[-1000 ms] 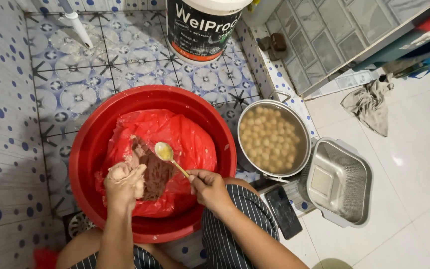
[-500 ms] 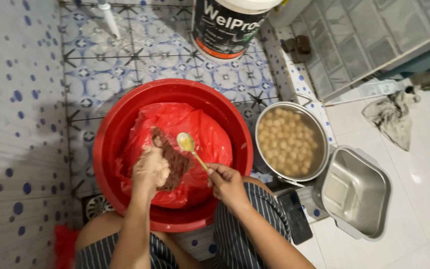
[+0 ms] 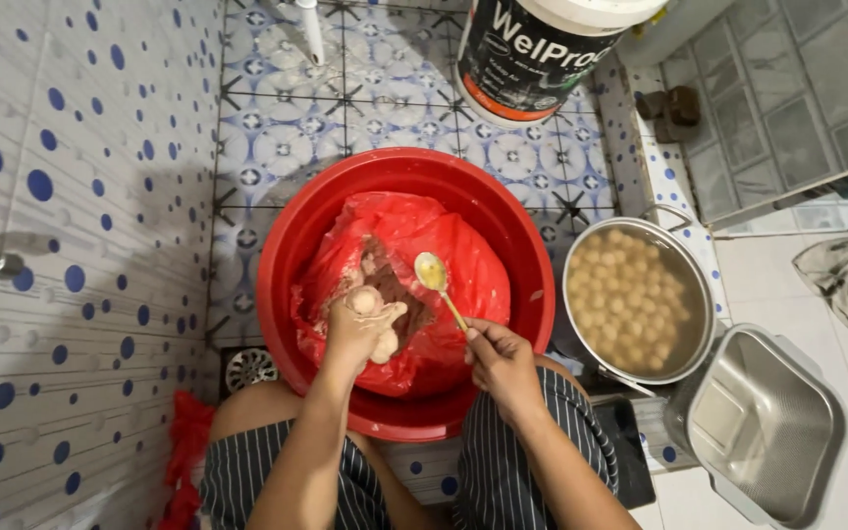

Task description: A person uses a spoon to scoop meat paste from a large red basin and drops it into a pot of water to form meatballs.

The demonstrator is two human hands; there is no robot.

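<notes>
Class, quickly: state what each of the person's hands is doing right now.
Left hand: closed, squeezing a lump of pale meat paste over the red basin.
Right hand: closed, holding a spoon.

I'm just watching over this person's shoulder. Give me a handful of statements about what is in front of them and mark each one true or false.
1. The right hand holds a spoon. True.
2. The left hand is empty. False: it is closed around a pale lump of paste, squeezed out at the top of the fist.
3. The red basin is lined with a red plastic bag. True.
4. The round metal pot is empty. False: it is full of pale balls in liquid.
5. The square metal container sits to the left of the basin. False: it is on the right, past the pot.
</notes>
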